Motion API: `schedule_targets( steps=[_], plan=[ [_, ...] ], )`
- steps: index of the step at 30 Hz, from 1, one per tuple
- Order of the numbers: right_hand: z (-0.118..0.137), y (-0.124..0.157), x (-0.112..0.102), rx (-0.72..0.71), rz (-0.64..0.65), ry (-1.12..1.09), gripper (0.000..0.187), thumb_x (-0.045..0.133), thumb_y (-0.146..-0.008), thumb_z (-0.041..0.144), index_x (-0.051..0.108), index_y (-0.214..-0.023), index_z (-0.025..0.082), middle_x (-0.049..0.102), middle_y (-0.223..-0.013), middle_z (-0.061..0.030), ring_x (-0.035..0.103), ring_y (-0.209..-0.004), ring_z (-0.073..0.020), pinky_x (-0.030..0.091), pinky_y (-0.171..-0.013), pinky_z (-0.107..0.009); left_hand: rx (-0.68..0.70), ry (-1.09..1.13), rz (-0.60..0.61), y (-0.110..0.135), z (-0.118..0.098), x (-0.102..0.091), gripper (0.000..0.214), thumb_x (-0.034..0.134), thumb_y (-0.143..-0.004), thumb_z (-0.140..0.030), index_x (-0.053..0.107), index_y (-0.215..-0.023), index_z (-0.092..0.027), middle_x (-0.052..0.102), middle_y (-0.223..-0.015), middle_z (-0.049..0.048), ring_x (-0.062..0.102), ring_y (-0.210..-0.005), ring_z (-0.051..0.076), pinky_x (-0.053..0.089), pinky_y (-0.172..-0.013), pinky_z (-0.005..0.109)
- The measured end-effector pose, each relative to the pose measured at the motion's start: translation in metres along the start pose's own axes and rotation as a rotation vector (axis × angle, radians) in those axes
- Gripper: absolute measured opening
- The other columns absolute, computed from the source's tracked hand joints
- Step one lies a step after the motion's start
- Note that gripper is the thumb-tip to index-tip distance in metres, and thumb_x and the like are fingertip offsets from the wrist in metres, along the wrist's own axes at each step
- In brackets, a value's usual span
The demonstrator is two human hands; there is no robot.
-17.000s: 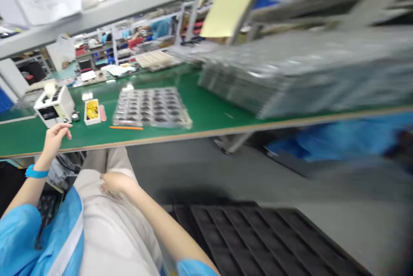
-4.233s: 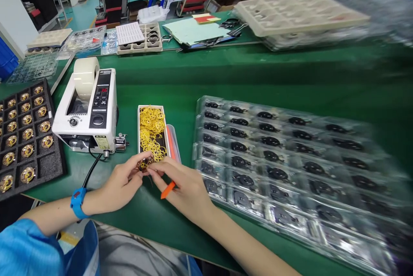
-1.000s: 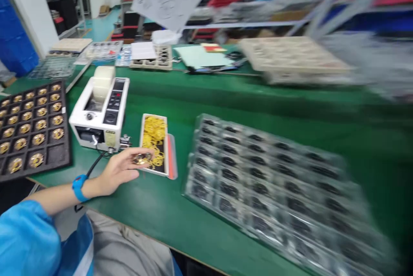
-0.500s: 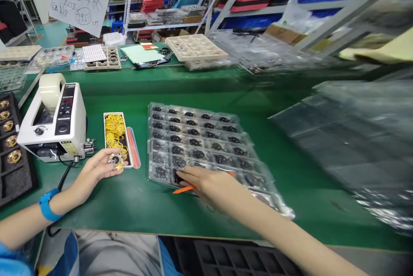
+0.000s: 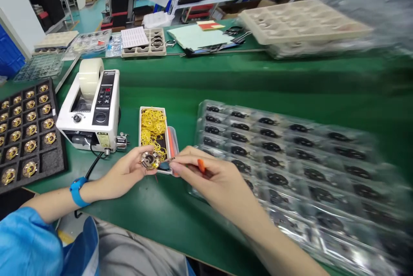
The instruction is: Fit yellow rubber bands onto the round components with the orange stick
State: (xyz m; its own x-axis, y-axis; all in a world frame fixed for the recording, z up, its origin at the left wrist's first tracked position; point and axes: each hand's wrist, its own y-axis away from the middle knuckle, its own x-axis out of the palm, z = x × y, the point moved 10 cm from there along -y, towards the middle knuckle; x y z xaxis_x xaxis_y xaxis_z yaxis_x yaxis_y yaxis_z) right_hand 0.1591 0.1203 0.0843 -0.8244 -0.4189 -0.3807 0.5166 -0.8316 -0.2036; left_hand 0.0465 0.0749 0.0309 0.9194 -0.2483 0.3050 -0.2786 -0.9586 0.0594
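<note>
My left hand [image 5: 124, 175] pinches a small round gold-coloured part [image 5: 149, 160] just in front of a narrow white box of yellow rings [image 5: 152, 130]. My right hand [image 5: 209, 181] is closed round an orange stick [image 5: 201, 165], and its fingertips hold a small dark piece [image 5: 164, 165] right against the round part. A clear blister tray of black parts [image 5: 290, 159] lies under and to the right of my right hand. A blue band sits on my left wrist.
A white tape dispenser [image 5: 92, 108] stands left of the ring box. A black tray of gold round parts [image 5: 27, 127] lies at the far left. Beige trays [image 5: 303, 20], papers [image 5: 196, 37] and shelves are at the back of the green table [image 5: 226, 78].
My right hand came off the blister tray and moved left to meet my left hand, bringing the orange stick and a small dark piece up to the round part.
</note>
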Motion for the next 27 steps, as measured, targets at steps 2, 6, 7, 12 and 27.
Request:
schedule_targets(
  steps=[2,6,7,12,27],
  plan=[
    [-0.003,-0.005,0.007,0.015,-0.044,-0.053,0.024,0.063,-0.084,0.039,0.069,-0.068,0.021,0.056,-0.066,-0.0006,0.046,-0.053,-0.0116,0.036,-0.048,-0.024,0.018,-0.075,0.001,0.002,-0.003,0.001,0.048,0.058,-0.09,-0.034,0.046,-0.137,-0.028,0.06,-0.123,0.0065,0.062,-0.106,0.018,0.045,-0.105,0.04],
    [-0.014,-0.006,0.014,0.059,-0.062,-0.087,0.02,0.064,-0.081,0.033,0.068,-0.065,0.022,0.055,-0.066,-0.0004,0.045,-0.056,-0.0122,0.036,-0.051,-0.025,0.021,-0.208,-0.011,0.006,-0.005,0.001,0.047,0.053,-0.092,-0.027,0.045,-0.139,-0.026,0.061,-0.118,0.0071,0.064,-0.099,0.016,0.048,-0.101,0.036],
    [-0.015,-0.005,0.014,0.07,-0.058,-0.093,0.02,0.063,-0.081,0.032,0.068,-0.065,0.022,0.054,-0.066,-0.0004,0.045,-0.057,-0.0124,0.036,-0.051,-0.025,0.022,-0.225,-0.011,0.006,-0.006,0.002,0.047,0.053,-0.092,-0.026,0.044,-0.139,-0.025,0.062,-0.118,0.0076,0.064,-0.099,0.017,0.048,-0.1,0.036],
    [-0.017,-0.004,0.014,0.117,-0.031,-0.109,0.016,0.062,-0.08,0.028,0.068,-0.067,0.022,0.052,-0.066,0.0009,0.042,-0.056,-0.0111,0.034,-0.052,-0.025,0.031,-0.254,-0.004,0.006,-0.012,0.003,0.048,0.051,-0.092,-0.021,0.044,-0.14,-0.021,0.064,-0.115,0.0079,0.064,-0.102,0.017,0.048,-0.1,0.033],
    [-0.001,0.002,0.009,-0.027,-0.214,0.1,0.016,0.059,-0.082,0.018,0.063,-0.067,0.02,0.051,-0.065,0.0015,0.046,-0.055,-0.0107,0.036,-0.048,-0.023,0.0,-0.183,-0.022,0.005,-0.006,0.006,0.045,0.05,-0.09,-0.018,0.047,-0.135,-0.022,0.064,-0.12,0.0076,0.063,-0.106,0.017,0.046,-0.104,0.036]
  ],
)
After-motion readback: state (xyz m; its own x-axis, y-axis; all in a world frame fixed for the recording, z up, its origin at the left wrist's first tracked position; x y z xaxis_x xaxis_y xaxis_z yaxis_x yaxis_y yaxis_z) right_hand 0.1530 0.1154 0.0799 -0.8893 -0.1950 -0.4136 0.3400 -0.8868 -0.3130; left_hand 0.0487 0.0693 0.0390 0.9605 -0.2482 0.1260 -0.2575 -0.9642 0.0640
